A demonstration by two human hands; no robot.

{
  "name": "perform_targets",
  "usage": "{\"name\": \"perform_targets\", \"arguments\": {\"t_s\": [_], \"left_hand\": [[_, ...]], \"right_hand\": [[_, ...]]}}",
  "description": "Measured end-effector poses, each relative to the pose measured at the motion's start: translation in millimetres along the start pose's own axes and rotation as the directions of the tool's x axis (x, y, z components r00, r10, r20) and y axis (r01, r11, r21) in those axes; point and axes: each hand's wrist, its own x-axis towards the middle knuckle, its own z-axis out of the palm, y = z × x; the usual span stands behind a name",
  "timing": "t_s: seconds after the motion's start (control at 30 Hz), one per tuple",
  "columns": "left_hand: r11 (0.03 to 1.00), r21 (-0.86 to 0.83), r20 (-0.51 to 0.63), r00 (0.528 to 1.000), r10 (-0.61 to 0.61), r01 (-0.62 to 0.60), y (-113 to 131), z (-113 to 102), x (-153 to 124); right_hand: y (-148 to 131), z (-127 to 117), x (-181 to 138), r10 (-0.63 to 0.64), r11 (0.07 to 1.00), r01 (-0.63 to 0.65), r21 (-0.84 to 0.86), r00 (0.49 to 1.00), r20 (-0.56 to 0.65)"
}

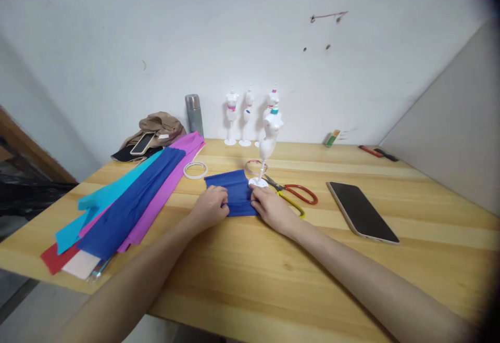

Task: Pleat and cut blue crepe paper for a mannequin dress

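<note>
A small piece of dark blue fabric point(230, 180) lies on the wooden table in front of me, with a crease running across it. My left hand point(210, 206) is closed at its left side, fingers curled onto the cloth. At its right side my right hand point(273, 208) is closed on the cloth too, thumb and fingers pinched together; the fingertips are partly hidden. Just behind my right hand stands a white mini mannequin point(269, 137) with a teal band at its neck. Scissors point(299, 195) with red and yellow handles lie beside that hand.
Coloured fabric strips point(133, 200) cover the left side. A tape roll point(195, 170) lies near the cloth. More mini mannequins point(232, 111) and a thermos point(194, 114) stand by the wall. A smartphone point(361, 210) lies right; a cap point(121, 154) with another phone point(143, 143) is back left.
</note>
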Motion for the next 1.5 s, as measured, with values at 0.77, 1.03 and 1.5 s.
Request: {"name": "perform_targets", "arguments": {"t_s": [0.77, 1.03, 1.5], "left_hand": [[0.975, -0.208, -0.196, 0.980, 0.033, -0.074, 15.2, -3.9, 8.2], [0.840, -0.516, -0.080, 0.967, -0.240, 0.166, 24.8, -45.7, -5.6], [0.347, -0.891, 0.151, 0.912, -0.382, 0.293, 21.3, -59.9, -10.6]], "right_hand": [[7.0, -11.3, -4.2, 0.118, 0.991, -0.102, 0.084, 0.968, -0.220], [-6.1, -23.0, -7.5, 0.173, 0.829, -0.016, 0.559, 0.958, -0.230], [-10.4, -40.1, -4.3, 0.362, 0.393, -0.121, 0.912, 0.932, -0.032]]}}
